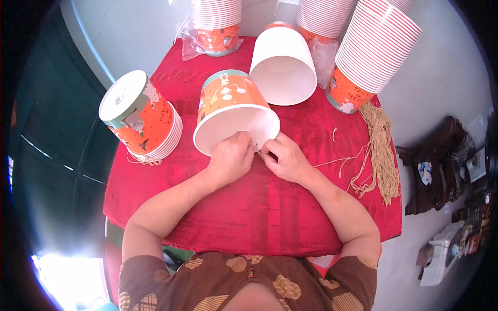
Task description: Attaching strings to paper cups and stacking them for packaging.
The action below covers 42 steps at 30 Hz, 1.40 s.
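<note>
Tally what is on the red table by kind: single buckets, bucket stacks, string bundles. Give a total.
Single paper buckets lying on their side: 2, the one at both hands and a white one behind it
Stacks of nested buckets: 4, one at left, three along the back, nearest at right
Bundles of tan string: 1
Total: 7

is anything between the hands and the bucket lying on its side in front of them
Nothing visible does. The left hand and right hand both already touch the near rim of the orange paper bucket, pinching something thin there.
</note>
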{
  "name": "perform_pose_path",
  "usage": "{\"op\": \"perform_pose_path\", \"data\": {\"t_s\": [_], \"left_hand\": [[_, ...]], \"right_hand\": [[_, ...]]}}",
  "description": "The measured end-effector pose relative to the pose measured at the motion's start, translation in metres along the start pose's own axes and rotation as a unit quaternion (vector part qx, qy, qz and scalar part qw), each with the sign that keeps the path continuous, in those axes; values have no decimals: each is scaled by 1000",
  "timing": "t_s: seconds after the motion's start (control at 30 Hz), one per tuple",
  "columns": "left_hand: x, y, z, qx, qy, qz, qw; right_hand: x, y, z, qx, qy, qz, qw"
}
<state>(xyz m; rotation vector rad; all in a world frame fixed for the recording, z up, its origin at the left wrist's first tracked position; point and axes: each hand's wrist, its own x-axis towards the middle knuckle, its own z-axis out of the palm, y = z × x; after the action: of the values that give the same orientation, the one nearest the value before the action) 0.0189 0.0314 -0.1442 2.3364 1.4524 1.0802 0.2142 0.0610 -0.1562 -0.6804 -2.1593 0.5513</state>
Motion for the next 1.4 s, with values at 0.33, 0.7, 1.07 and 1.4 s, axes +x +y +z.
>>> {"op": "perform_pose_path", "data": {"t_s": [0.33,0.7,1.07,1.4], "left_hand": [[5,-3,3,20,2,-14,1000],[10,-3,6,45,-4,-37,998],[11,-15,-8,-259,-65,-146,953],[13,-6,-12,-400,-150,-195,883]], "right_hand": [[2,-4,0,-99,-3,-65,993],[3,-4,-3,-114,-32,-67,991],[3,-4,0,-85,-21,-68,994],[3,0,-1,-90,-34,-50,994]]}}
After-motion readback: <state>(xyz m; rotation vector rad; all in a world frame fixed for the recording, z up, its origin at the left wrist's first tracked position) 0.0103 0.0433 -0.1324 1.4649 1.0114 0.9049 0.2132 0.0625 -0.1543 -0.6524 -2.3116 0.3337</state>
